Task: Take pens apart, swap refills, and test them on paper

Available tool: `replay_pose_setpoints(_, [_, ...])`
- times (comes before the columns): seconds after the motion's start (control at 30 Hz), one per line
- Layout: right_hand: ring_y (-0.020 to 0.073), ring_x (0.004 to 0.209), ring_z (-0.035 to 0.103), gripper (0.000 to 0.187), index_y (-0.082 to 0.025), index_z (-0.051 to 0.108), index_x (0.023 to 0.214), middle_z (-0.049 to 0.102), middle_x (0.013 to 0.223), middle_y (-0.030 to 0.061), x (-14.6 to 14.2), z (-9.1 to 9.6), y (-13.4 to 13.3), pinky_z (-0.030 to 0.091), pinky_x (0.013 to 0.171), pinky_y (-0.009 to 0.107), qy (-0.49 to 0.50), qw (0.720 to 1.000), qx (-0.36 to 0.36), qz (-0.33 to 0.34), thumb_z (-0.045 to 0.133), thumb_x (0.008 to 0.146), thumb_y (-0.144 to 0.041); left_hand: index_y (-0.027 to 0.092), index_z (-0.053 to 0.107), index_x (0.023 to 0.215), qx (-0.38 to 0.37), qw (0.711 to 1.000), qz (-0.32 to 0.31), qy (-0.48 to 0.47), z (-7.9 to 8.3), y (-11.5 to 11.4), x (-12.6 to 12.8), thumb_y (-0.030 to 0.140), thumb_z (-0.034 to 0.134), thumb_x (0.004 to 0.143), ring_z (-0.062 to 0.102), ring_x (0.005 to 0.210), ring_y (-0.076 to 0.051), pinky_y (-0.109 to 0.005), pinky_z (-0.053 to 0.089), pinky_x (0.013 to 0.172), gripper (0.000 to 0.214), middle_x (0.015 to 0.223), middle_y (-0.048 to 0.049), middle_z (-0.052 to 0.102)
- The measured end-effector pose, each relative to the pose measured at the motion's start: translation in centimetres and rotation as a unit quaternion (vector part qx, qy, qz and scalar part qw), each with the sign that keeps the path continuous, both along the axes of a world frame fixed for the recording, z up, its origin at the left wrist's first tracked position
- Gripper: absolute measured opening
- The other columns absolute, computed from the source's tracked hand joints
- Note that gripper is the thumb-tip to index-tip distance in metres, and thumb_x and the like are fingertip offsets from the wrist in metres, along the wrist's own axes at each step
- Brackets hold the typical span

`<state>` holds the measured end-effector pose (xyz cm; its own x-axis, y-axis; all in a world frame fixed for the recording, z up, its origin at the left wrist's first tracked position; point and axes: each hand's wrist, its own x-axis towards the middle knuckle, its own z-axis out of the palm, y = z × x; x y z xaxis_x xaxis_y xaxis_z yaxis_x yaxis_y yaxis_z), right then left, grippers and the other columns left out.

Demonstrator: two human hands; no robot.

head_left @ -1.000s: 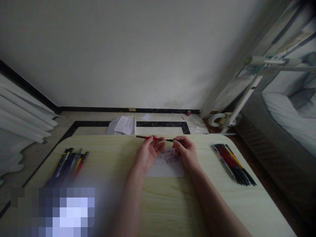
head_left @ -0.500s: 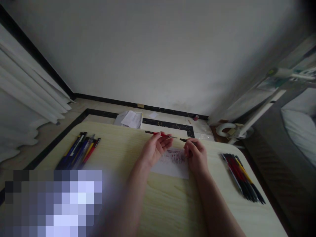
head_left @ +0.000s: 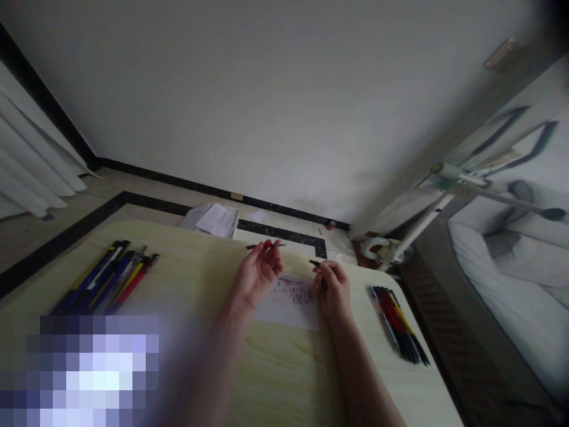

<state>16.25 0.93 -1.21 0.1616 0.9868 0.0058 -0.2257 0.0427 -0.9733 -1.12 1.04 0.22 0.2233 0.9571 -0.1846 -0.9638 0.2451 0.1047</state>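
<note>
My left hand [head_left: 260, 273], palm turned up, grips a slim red and dark pen [head_left: 267, 244] between thumb and fingers. The pen lies nearly level, its thin tip towards the right. Closed around a short dark piece is my right hand [head_left: 334, 290]; it looks like a pen cap [head_left: 315, 263], though the fingers hide most of it. A gap separates the pen's tip from this piece. Below and between the hands lies a white sheet of paper [head_left: 284, 317] covered with dark reddish scribbles in its upper part.
Several pens [head_left: 106, 276], blue, yellow and red, lie on the table [head_left: 284, 367] at left. Another row of pens [head_left: 398, 323] lies at right. Beyond the far edge, papers [head_left: 217, 219] rest in a box on the floor. A white-framed stand [head_left: 413, 231] and a sofa [head_left: 502, 249] are at right.
The view has swung right, so everything sits further left in the picture. The gap between the pen tip and the dark piece has widened. Both hands keep their hold.
</note>
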Motion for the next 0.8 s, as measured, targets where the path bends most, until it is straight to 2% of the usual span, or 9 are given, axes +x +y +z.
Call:
replay_pose_setpoints(0.3, [0.0031, 0.035, 0.038, 0.024, -0.018, 0.046, 0.071, 0.058, 0.062, -0.0032, -0.6, 0.1, 0.3, 0.027, 0.033, 0.015, 0.027, 0.999, 0.002, -0.026, 0.064, 0.069, -0.035, 0.013, 0.061, 0.082, 0.014, 1.000, 0.012, -0.012, 0.0, 0.1, -0.6, 0.019, 0.047, 0.083, 0.059, 0.064, -0.011, -0.026, 0.047, 0.058, 0.016, 0.079, -0.0039, 0.067])
replay_pose_setpoints(0.47, [0.0064, 0.032, 0.038, 0.029, -0.019, 0.045, 0.072, 0.049, 0.043, -0.0077, -0.7, 0.6, 0.0, 0.026, 0.033, 0.016, 0.013, 0.999, -0.023, -0.020, 0.065, 0.067, -0.039, 0.014, 0.062, 0.078, 0.017, 1.000, 0.008, -0.021, 0.1, 0.2, -0.8, 0.019, 0.047, 0.082, 0.058, 0.061, -0.011, -0.024, 0.046, 0.055, 0.015, 0.074, -0.0034, 0.066])
replay_pose_setpoints(0.57, [0.0080, 0.033, 0.041, 0.027, -0.020, 0.046, 0.074, 0.047, 0.039, -0.0081, 0.1, 1.1, -0.9, 0.028, 0.034, 0.018, -0.004, 0.999, -0.028, -0.021, 0.065, 0.067, -0.038, 0.014, 0.061, 0.076, 0.007, 1.000, 0.013, -0.025, 0.2, 0.1, -1.1, 0.020, 0.048, 0.081, 0.057, 0.059, -0.011, -0.024, 0.045, 0.053, 0.015, 0.071, -0.0029, 0.066])
replay_pose_setpoints(0.67, [0.0079, 0.035, 0.043, 0.026, -0.020, 0.049, 0.076, 0.053, 0.048, -0.0061, 1.3, 1.7, -2.1, 0.029, 0.034, 0.019, -0.026, 0.999, -0.026, -0.022, 0.067, 0.065, -0.035, 0.015, 0.061, 0.075, 0.006, 0.999, 0.021, -0.035, 0.3, 0.1, -1.3, 0.021, 0.049, 0.081, 0.057, 0.058, -0.010, -0.024, 0.045, 0.053, 0.015, 0.069, -0.0022, 0.065])
replay_pose_setpoints(0.8, [0.0066, 0.035, 0.040, 0.027, -0.017, 0.053, 0.081, 0.050, 0.050, -0.0071, 2.5, 2.2, -3.3, 0.026, 0.033, 0.018, -0.114, 0.991, -0.065, 0.007, 0.066, 0.064, -0.034, 0.015, 0.060, 0.074, 0.021, 0.998, 0.020, -0.059, 0.4, 0.0, -1.6, 0.022, 0.051, 0.080, 0.055, 0.057, -0.009, -0.023, 0.044, 0.054, 0.014, 0.067, -0.0014, 0.063])
